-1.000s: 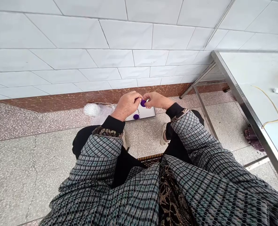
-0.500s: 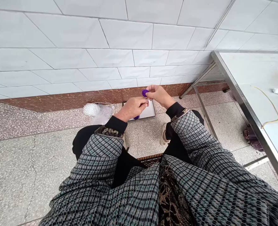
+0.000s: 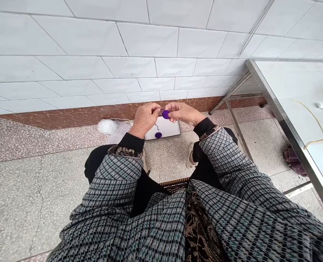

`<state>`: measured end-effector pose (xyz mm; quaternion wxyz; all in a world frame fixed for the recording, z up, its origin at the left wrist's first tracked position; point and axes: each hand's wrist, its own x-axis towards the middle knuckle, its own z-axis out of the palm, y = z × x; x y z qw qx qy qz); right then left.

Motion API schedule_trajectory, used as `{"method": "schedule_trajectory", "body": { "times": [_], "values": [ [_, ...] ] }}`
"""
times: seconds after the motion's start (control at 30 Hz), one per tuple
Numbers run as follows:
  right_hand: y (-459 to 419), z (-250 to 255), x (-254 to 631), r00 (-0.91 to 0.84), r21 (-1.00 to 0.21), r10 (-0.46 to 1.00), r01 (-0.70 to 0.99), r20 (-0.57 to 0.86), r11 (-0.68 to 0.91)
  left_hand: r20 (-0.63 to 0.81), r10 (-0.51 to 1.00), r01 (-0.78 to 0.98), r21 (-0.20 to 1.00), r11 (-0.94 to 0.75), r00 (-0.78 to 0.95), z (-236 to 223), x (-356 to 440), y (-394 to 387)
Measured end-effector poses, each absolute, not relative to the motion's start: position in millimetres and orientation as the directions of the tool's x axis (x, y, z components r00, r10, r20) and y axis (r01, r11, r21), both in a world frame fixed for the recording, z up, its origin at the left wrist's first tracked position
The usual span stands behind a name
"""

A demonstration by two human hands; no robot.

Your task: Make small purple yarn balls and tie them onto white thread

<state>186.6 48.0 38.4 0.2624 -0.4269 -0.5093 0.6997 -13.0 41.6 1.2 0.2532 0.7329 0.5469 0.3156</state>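
Observation:
My right hand (image 3: 184,113) is closed, with a small purple yarn ball (image 3: 165,114) held in its fingertips. Close by on its left, my left hand (image 3: 145,118) pinches a dark strand of yarn (image 3: 162,109) that runs to this ball. Below both hands lies a shallow white tray (image 3: 172,128) with a dark rim. Inside it rests a second purple yarn ball (image 3: 158,135), and a crinkled strand rises from that one toward my left hand.
Left of the tray, a ball of white yarn (image 3: 106,126) sits with a clear plastic bag (image 3: 119,131) on the speckled floor. A white-tiled wall (image 3: 150,40) stands ahead. At right is a metal-framed table (image 3: 280,109) bearing a yellow cord (image 3: 318,122). A dark purple bundle (image 3: 294,160) lies beneath it.
My left hand has moved left and up, away from the right fingers, with the strand stretched between. The held ball has shifted slightly down-left. More of the tray and second ball shows.

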Motion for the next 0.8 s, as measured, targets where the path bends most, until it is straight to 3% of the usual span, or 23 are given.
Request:
{"method": "schedule_trajectory", "body": {
  "times": [0.07, 0.17, 0.3, 0.4, 0.47, 0.67, 0.8],
  "values": [
    [51, 35, 187, -0.452, -0.939, 0.839, -0.01, -0.304, -0.345, 0.141, 0.961, 0.629, 0.732, -0.264, 0.239, -3, -10, 42],
    [57, 27, 186, -0.327, -0.954, 0.905, -0.029, -0.272, -0.297, 0.13, 0.895, 0.567, 0.732, -0.377, 0.427, -8, -5, 40],
    [61, 19, 184, -0.193, -0.97, 0.956, 0.145, -0.222, -0.196, 0.215, 0.82, 0.511, 0.69, -0.512, 0.531, -4, -5, 35],
    [58, 20, 184, -0.285, -0.93, 0.922, 0.329, -0.26, -0.161, 0.261, 0.849, 0.549, 0.668, -0.503, 0.46, 4, -11, 34],
    [54, 24, 184, -0.382, -0.915, 0.866, 0.36, -0.323, -0.182, 0.261, 0.875, 0.583, 0.663, -0.47, 0.408, 7, -14, 34],
    [47, 38, 186, -0.49, -0.932, 0.799, 0.097, -0.35, -0.349, 0.224, 0.953, 0.649, 0.699, -0.302, 0.203, 3, -13, 39],
    [50, 36, 191, -0.512, -0.898, 0.787, -0.063, -0.345, -0.435, 0.162, 0.969, 0.656, 0.714, -0.245, 0.185, 2, -8, 38]
  ]
}}
